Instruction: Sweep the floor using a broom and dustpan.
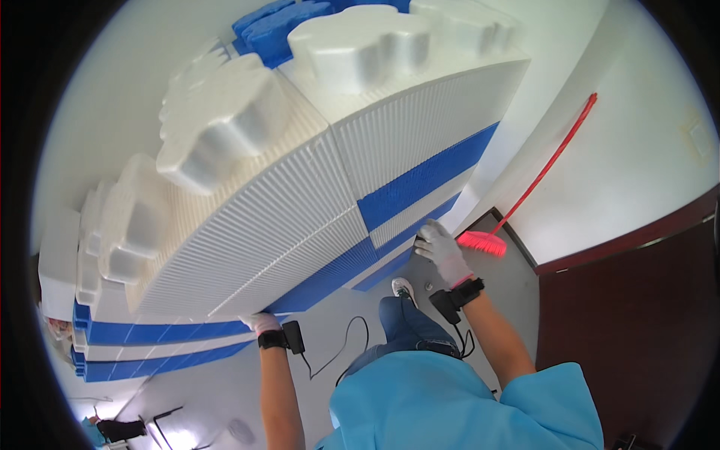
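Note:
A large stack of ridged slabs, banded white and blue, fills the space before me. Glossy white lumpy shapes lie along its top. My left hand, in a pale glove, touches the lower edge of a blue band; its fingertips are partly hidden there. Also gloved, my right hand bends its fingers round the stack's right-hand edge, beside a blue band. Each wrist wears a black strap with a small black box.
A red broom leans on the white wall at right, its bristles on the grey floor. A dark red-brown panel stands at the right. Black cables hang from the wrist boxes. Another person shows at the lower left.

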Motion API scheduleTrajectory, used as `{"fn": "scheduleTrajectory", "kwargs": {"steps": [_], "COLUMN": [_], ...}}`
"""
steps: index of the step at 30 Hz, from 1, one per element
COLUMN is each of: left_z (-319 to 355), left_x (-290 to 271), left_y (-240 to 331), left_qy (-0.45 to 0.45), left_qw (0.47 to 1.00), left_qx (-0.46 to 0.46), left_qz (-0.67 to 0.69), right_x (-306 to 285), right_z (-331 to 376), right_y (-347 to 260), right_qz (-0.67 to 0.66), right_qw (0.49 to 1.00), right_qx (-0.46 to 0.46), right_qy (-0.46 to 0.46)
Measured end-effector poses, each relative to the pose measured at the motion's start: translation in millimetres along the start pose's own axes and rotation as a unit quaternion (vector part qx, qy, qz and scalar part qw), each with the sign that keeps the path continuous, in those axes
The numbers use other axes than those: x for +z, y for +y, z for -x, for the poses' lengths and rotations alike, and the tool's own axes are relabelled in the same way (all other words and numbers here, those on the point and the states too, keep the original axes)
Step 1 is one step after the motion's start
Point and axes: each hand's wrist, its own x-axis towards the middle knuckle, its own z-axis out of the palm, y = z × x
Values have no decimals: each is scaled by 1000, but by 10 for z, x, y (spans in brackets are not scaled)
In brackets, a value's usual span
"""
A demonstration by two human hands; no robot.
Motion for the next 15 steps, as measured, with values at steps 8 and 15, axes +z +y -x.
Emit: {"fn": "scheduleTrajectory", "kwargs": {"steps": [8,15], "left_z": [-118,10], "left_x": [-353,-329], "left_y": [-36,86], "left_qy": [-58,-19], "left_qw": [985,995], "left_qx": [65,66], "left_qz": [-149,-76], "right_x": [-966,-1768], "right_z": [199,258], "right_y": [50,74], "right_qz": [-52,-46], "right_qw": [992,977], "right_qx": [-32,-22], "right_qy": [113,209]}}
